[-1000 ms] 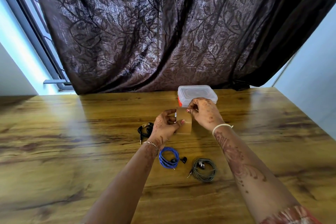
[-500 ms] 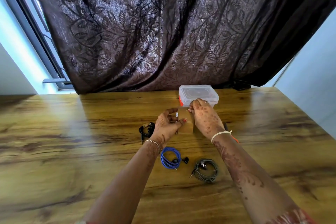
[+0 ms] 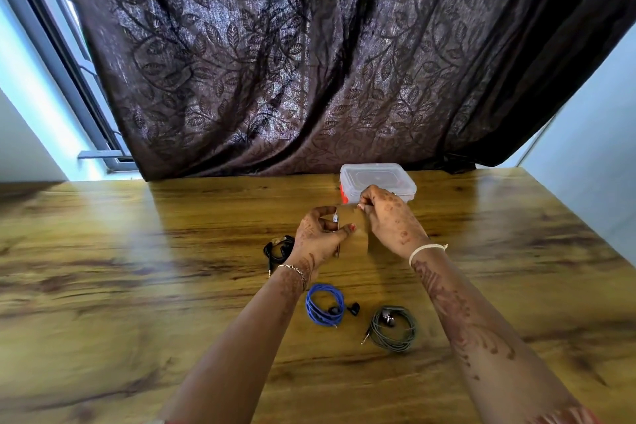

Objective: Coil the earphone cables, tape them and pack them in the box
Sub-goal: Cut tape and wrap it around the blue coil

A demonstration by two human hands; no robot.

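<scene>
My left hand (image 3: 318, 239) grips a roll of brown tape (image 3: 354, 232) held upright above the table. My right hand (image 3: 392, 220) pinches the tape's top edge with its fingertips. Behind the hands stands a clear plastic box (image 3: 377, 179) with its lid on. A coiled black earphone (image 3: 278, 248) lies left of my left wrist. A coiled blue earphone (image 3: 325, 305) and a coiled grey earphone (image 3: 394, 329) lie side by side between my forearms.
The wooden table (image 3: 137, 286) stretches wide on both sides. A dark patterned curtain (image 3: 309, 62) hangs down to its far edge. A window frame (image 3: 62, 55) is at the back left and a pale wall (image 3: 592, 155) at the right.
My right hand's fingers have shifted along the top edge of the tape roll. The roll and my left hand stay almost where they were.
</scene>
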